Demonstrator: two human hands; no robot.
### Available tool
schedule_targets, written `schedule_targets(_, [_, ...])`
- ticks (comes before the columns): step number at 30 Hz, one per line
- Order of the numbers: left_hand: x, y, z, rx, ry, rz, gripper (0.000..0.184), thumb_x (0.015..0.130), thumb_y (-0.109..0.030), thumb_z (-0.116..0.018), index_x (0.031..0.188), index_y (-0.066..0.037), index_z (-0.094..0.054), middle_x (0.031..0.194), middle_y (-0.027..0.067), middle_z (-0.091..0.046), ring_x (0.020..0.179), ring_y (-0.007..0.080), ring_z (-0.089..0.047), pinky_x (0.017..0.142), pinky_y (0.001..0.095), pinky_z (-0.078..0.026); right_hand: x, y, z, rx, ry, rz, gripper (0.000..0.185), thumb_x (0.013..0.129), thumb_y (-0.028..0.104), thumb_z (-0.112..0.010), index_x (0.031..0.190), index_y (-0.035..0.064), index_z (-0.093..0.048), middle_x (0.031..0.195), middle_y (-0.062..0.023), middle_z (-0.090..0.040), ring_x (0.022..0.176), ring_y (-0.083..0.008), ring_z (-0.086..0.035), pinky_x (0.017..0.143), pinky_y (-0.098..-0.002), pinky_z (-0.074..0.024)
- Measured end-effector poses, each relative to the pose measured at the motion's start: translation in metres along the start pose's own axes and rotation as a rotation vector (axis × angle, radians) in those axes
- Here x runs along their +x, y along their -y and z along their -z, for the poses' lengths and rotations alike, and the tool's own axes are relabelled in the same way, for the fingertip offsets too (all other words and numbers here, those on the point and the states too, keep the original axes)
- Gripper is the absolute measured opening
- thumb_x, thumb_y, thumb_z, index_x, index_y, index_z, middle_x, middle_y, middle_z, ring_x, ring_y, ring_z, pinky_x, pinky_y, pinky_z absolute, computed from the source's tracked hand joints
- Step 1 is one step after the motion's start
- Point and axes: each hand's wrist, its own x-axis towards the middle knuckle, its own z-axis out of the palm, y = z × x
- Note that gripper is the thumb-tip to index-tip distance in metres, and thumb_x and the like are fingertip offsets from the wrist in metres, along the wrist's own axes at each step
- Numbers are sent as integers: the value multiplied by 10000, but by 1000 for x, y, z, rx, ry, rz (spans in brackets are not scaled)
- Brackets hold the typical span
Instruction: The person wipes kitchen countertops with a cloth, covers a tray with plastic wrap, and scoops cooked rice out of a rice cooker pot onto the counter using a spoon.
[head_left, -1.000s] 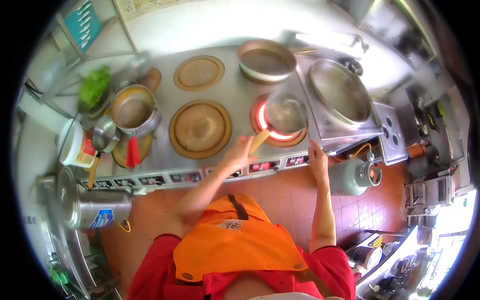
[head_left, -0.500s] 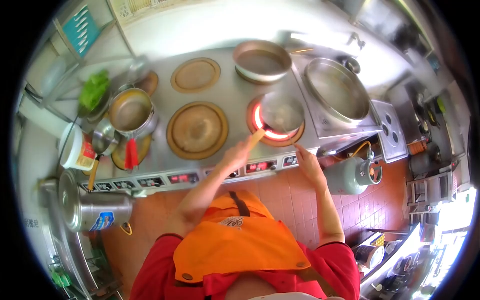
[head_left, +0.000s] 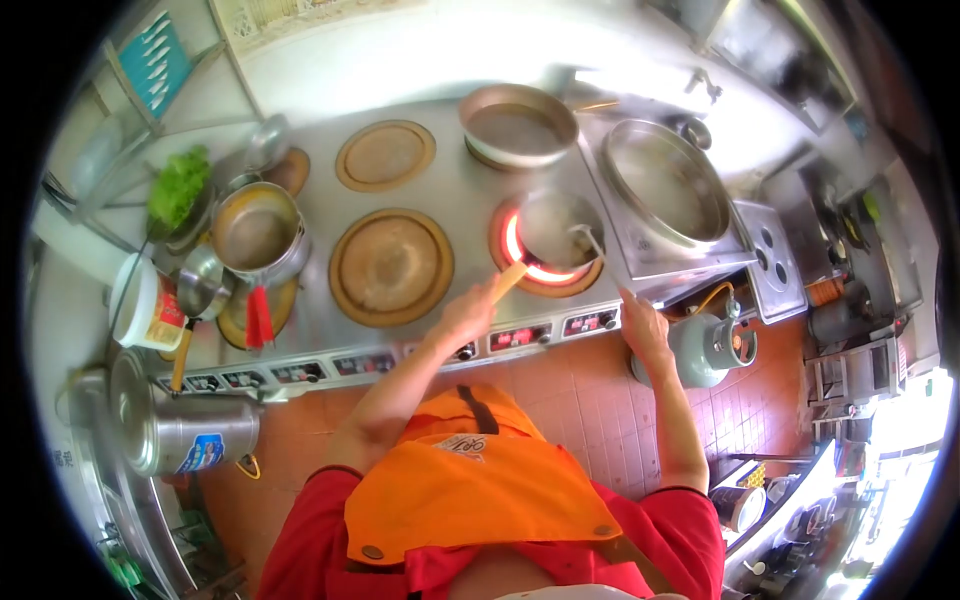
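left hand [head_left: 468,314] wrapped round pan [head_left: 552,222]'s wooden handle [head_left: 510,281]; right hand [head_left: 645,328] closed round utensil [head_left: 605,254]; pan likely stiff, lightish, hot; grip wood, near-left

Round silver metal saucepan with pale wooden handle [head_left: 553,222]: off-centre over glowing red round burner [head_left: 513,241], handle toward near edge, contents too hazy to read. Thin silver long-handled metal utensil [head_left: 605,259]: slanted, head inside pan, shaft crossing rim.

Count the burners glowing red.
1: the glowing burner, at the stove's front, partly hidden by the pan held in the left hand. Any beneath other cookware could be hidden.
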Motion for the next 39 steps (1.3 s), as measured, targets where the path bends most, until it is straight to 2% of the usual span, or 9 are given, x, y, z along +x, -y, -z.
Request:
schedule_targets(12, [2,3,-2,38,-37,-28,671,883,-200,-580,1451,-94,-238,999,210,-577,766,375,-626,646,455,-510,5,46,-21,500,123,-14,377,922,182,-487,1298,160,-513,853,-272,-630,837,-441,-610,729,-523,-467])
schedule_targets(21, [2,8,-5,3,-56,-67,672,885,-224,-580,1459,-108,-251,1021,206,-573,769,380,-624,644,458,-512,-39,10,35,217,116,-90,349,905,199,-509,1244,161,-582,959,-210,-647,891,-390,-620,750,-460,-490])
schedule_targets(25, [-28,-43,61,-281,82,-40,593,943,-49,-307,1488,-275,-240,1467,71,-401,1167,311,-545,932,414,-446,-26,0,25,205,109,-79,394,889,127,-457,1264,186,-559,1071,-170,-637,968,-367,-603,797,-462,-474])
schedule_targets(27, [-10,-7,5,-262,-173,-195,598,943,-65,-339,1479,-316,-254,1460,61,-415,1141,308,-560,900,405,-463,-16,1,6,215,117,-35,406,879,76,-451,1271,118,-549,1129,-177,-624,1005,-376,-592,818,-468,-469])
schedule_targets(29, [-26,-8,11,-214,-164,-87,710,886,-17,-460,1467,-366,-250,1299,133,-541,945,326,-626,694,425,-516,4,-14,-29,266,99,84,378,902,75,-468,1273,58,-540,1190,-201,-606,1025,-353,-609,841,-439,-476])
schedule_targets(30, [-27,-18,27,-160,-19,34,698,855,-77,-566,1462,-280,-288,1179,158,-590,915,321,-633,668,422,-523,0,-25,-50,383,-18,154,367,913,82,-478,1273,41,-537,1193,-207,-607,1019,-341,-623,844,-426,-481])
schedule_targets(31, [-19,-11,14,-83,-61,60,680,829,-163,-637,1437,-149,-333,1108,174,-594,919,318,-625,699,432,-525,-3,-32,-64,462,-43,150,364,921,91,-491,1276,22,-530,1182,-210,-614,1007,-322,-630,844,-403,-484])
schedule_targets(35, [-27,-6,9,126,-257,-24,706,794,-189,-684,1416,-128,-354,1141,159,-556,1036,331,-555,839,426,-499,-3,-18,-61,624,43,-130,359,953,128,-512,1294,18,-514,1164,-217,-615,969,-284,-621,836,-350,-475])
schedule_targets(39, [-49,-12,11,133,-441,-114,714,756,-161,-704,1394,-110,-389,1154,152,-549,1082,335,-521,893,428,-467,-12,-21,-95,654,-398,79,387,980,162,-482,1328,-8,-467,1084,-121,-609,787,-193,-561,715,-314,-480])
